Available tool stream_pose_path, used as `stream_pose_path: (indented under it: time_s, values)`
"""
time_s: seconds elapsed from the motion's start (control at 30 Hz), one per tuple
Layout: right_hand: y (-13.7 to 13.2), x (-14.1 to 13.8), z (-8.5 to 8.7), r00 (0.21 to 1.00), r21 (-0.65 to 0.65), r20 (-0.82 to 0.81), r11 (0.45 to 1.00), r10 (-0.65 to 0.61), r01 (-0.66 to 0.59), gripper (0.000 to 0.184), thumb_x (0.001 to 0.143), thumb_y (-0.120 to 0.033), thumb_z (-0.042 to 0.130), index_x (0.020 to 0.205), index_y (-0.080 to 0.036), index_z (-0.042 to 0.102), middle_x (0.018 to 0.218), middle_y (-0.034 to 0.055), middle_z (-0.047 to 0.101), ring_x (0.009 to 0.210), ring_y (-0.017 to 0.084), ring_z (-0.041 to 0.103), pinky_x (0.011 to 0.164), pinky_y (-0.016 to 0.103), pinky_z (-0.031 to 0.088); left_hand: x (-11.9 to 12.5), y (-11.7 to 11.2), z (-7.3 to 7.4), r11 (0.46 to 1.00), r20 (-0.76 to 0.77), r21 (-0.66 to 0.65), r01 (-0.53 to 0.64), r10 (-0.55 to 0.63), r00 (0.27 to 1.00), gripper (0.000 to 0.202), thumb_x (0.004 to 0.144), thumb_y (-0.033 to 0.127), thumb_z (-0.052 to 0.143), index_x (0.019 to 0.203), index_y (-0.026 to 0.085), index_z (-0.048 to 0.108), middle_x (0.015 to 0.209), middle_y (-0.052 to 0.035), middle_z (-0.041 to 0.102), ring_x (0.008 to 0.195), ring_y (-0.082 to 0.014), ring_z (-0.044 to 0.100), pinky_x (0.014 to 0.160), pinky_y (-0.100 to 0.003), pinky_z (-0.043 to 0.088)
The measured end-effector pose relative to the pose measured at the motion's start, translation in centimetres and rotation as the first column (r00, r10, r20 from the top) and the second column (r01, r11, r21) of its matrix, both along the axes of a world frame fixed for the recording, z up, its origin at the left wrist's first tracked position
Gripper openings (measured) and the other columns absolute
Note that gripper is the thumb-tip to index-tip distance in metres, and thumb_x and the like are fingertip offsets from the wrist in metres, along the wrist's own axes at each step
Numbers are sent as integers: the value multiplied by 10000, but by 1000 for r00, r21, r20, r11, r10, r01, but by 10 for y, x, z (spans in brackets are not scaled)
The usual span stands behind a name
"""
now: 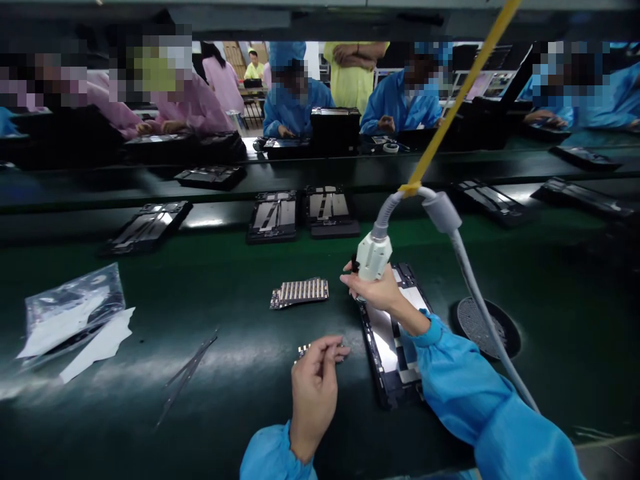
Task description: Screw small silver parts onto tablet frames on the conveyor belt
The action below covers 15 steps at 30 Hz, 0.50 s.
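Our right hand point(373, 288) has its fingers clenched round a pale corded tool point(374, 255), held upright over the top edge of a dark tray point(393, 357) on the green table point(225, 400). Our left hand point(315, 380) pinches a small metal strip point(305, 349) just left of the tray. A stack of strips point(300, 292) lies near; tweezers point(187, 377) and a plastic bag point(73, 310) sit well apart, with open table between.

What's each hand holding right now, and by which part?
Right hand grips the white electric screwdriver around its lower body. Left hand pinches a small metal strip by one end.
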State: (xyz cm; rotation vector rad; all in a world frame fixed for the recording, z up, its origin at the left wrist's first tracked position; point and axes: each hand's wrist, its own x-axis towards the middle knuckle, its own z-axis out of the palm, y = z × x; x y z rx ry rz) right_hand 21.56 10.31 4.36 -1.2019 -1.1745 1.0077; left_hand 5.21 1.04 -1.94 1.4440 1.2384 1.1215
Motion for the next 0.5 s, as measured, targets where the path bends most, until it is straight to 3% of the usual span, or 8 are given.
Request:
stream_pose_path:
  time_s: [0.1, 0.17, 0.23, 0.33, 0.4, 0.5]
  values:
    - [-2, -6, -3, 995, 31, 88, 998, 48, -51, 164, 639, -253, 698, 715, -166, 581, 517, -33, 549, 397, 106, 512, 391, 235, 418, 2, -12, 10, 973, -163, 139, 184, -161, 973, 288, 911, 188, 428, 928, 205, 715, 1008, -60, 733, 907, -168, 701, 797, -290, 588]
    - [-2, -9, -4, 993, 43, 113, 998, 36, -41, 155, 645, -243, 691, 720, -165, 579, 529, -27, 555, 406, 113, 521, 394, 240, 421, 10, -24, 15, 910, -266, 229, 346, -283, 921, 285, 912, 183, 444, 1006, 223, 709, 1033, -50, 732, 954, -162, 691, 857, -287, 571]
    - [-1, -9, -2, 995, 31, 98, 999, -9, 6, 156, 642, -239, 691, 729, -164, 586, 498, -34, 540, 391, 120, 517, 386, 246, 416, 21, -34, 16, 788, -406, 342, 512, -367, 837, 263, 896, 292, 531, 1099, 201, 672, 1072, -69, 721, 1045, -199, 661, 948, -347, 535]
    - [-6, 2, 15, 998, 37, 1, 998, -57, 57, 192, 630, -255, 710, 767, -160, 614, 464, -45, 527, 372, 125, 515, 389, 256, 424, 33, -36, 7, 575, -657, 458, 677, -294, 694, 474, 844, 429, 602, 1209, 126, 590, 1176, -120, 674, 1204, -278, 557, 1063, -485, 425]
    - [-17, 19, 30, 994, 69, -86, 995, -67, 73, 247, 620, -272, 739, 814, -166, 630, 468, -47, 538, 377, 127, 521, 403, 266, 442, 33, -20, 0, 459, -778, 465, 757, -196, 596, 436, 880, 358, 566, 1232, 102, 560, 1222, -132, 647, 1241, -279, 522, 1082, -496, 388]
    - [-47, 51, 40, 986, 63, -164, 997, -23, 34, 311, 623, -301, 768, 878, -187, 631, 436, -51, 531, 372, 133, 505, 397, 274, 442, 32, 35, -1, 257, -883, 391, 884, -165, 439, 344, 916, 269, 503, 1215, 110, 566, 1238, -128, 636, 1258, -257, 505, 1071, -447, 391]
